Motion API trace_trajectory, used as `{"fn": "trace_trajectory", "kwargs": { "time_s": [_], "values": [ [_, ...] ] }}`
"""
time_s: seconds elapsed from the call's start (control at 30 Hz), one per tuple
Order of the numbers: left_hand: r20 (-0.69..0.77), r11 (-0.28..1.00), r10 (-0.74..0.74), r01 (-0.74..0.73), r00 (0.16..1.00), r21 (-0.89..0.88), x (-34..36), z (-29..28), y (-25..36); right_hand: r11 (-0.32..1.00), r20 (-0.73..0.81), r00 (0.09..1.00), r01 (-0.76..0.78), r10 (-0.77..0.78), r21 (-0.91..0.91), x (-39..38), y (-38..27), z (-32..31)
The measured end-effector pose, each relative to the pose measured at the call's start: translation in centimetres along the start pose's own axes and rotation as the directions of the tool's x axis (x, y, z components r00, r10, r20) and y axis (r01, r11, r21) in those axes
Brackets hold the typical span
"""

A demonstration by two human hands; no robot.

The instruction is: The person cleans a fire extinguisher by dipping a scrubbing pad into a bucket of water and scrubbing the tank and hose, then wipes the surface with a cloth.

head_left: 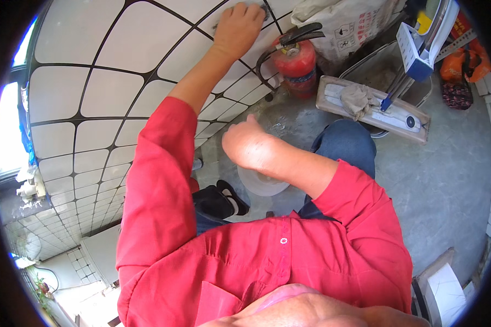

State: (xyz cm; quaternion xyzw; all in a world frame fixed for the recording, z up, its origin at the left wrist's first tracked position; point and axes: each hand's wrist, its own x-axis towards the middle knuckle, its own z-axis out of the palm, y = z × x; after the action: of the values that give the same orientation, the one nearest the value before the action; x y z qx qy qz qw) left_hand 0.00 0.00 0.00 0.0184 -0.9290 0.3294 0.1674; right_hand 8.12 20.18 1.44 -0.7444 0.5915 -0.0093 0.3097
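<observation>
My left hand (238,30) is pressed to the white tiled wall (126,90), fingers bent over a dark grey scrubbing pad or cloth (266,13). Only the pad's edges show beside the fingers, so its exact kind is unclear. Lower down and nearer my body, my right hand (245,143) is curled with the wrist bent. Its thumb points toward the wall, while the fingertips and anything within them are hidden. Beneath that wrist, a whitish round tub (262,184) stands on the floor, partly covered by my forearm.
A red fire extinguisher (297,68) stands by the wall, right of my left hand. Behind it is a white woven sack (346,27). At right, a long board (420,122) carries a crumpled grey glove or rag (357,102), near a large bucket (382,65). Orange bags (459,66) lie farther right.
</observation>
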Motion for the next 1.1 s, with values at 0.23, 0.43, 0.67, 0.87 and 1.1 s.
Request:
{"fn": "trace_trajectory", "kwargs": {
  "time_s": [0.23, 0.43, 0.67, 0.87, 1.1],
  "values": [
    [0.167, 0.992, 0.127, -0.121, 0.978, -0.047, -8.8, 4.4, 3.9, 0.997, -0.18, 0.982, 0.05, -0.06, -0.06, -0.9, 0.3, 0.1],
    [0.263, 0.99, 0.132, -0.138, 0.956, 0.007, -16.5, 1.7, 1.3, 0.999, -0.149, 0.988, 0.033, -0.038, -0.041, -1.0, 0.5, 0.2],
    [-0.166, 0.974, -0.214, 0.224, 0.963, 0.045, -10.4, -4.7, -4.3, 0.999, -0.124, 0.992, 0.016, -0.02, -0.034, -0.9, 0.9, -0.1],
    [0.222, 0.997, -0.082, 0.081, 0.972, 0.012, -25.9, -0.6, -1.2, 0.997, -0.121, 0.991, 0.052, -0.058, -0.049, -1.1, -0.2, 0.0],
    [-0.132, 0.964, -0.261, 0.264, 0.956, 0.01, -14.2, -5.3, -5.0, 0.998, -0.112, 0.993, 0.036, -0.041, -0.052, -0.4, 0.2, -0.1]
  ]
}}
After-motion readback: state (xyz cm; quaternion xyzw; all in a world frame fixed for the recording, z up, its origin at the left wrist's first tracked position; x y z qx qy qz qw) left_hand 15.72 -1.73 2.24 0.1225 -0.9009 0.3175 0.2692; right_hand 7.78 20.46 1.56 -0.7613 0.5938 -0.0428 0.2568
